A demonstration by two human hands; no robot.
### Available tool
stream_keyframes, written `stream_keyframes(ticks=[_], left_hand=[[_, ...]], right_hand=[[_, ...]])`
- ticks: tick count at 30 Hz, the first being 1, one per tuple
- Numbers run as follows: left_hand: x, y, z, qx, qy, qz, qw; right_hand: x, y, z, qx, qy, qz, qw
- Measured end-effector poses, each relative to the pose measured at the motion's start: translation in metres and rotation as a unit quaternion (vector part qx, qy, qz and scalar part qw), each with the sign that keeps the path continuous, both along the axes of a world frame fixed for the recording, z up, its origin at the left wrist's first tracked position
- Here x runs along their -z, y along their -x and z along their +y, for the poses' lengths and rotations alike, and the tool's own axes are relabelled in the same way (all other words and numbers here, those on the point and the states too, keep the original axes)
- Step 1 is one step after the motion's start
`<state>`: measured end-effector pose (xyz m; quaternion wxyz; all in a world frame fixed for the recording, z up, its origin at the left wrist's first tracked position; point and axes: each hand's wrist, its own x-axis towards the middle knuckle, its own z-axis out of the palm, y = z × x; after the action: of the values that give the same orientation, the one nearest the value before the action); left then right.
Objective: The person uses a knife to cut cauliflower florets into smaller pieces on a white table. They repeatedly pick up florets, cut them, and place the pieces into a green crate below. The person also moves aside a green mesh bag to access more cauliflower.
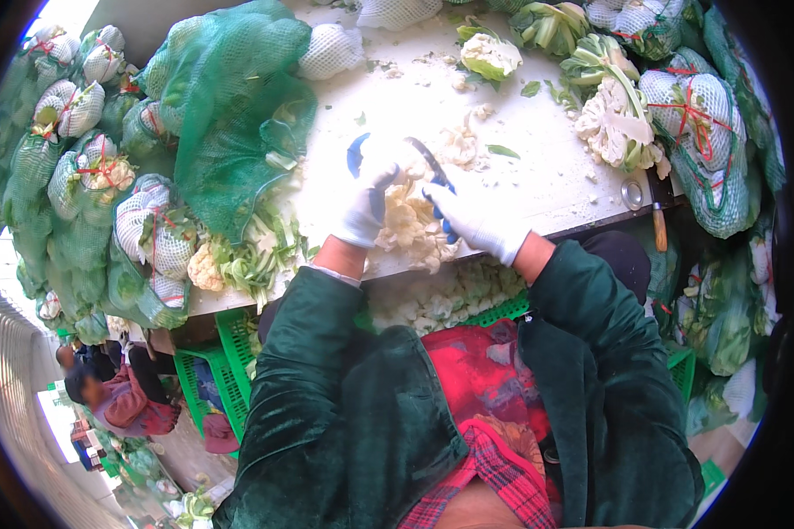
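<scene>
My left hand (365, 206), in a white glove with blue fingertips, is over the white tabletop (344, 99). Its fingers and thumb curl around a pale cauliflower piece (396, 161), whose outline is mostly washed out by glare. In the same kind of glove, my right hand (473, 218) grips a knife with a dark curved blade (430, 159). The blade's tip points up and left, close to the piece. Cut cauliflower florets (407, 221) are heaped below and between both hands, at the table's near edge.
Green mesh sacks (79, 218) of cauliflowers crowd the left; others (691, 125) stand right. A loose green net (238, 132) drapes the table. A wooden-handled knife (660, 225) juts over the edge. Below are florets (450, 291) and green crates (218, 370). Another person (132, 403) sits lower left.
</scene>
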<state>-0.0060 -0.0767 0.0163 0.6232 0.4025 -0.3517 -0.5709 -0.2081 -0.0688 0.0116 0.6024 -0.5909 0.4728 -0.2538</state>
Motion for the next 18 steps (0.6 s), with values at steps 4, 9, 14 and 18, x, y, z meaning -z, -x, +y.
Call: stream_keyframes(ticks=[4,9,14,18], left_hand=[[0.014,0.010,0.000,-0.034,-0.002,0.046,0.998],[0.024,0.020,0.007,-0.047,0.018,0.006,0.999],[0.031,0.016,0.007,-0.032,-0.031,0.020,0.999],[0.038,0.017,0.005,-0.058,-0.023,-0.027,0.998]], right_hand=[[0.024,-0.022,0.012,-0.038,0.171,0.064,0.982],[0.045,-0.031,0.013,-0.007,0.306,0.183,0.934],[0.039,-0.035,-0.001,0.011,0.256,0.197,0.946],[0.033,-0.035,-0.001,-0.015,0.207,0.190,0.959]])
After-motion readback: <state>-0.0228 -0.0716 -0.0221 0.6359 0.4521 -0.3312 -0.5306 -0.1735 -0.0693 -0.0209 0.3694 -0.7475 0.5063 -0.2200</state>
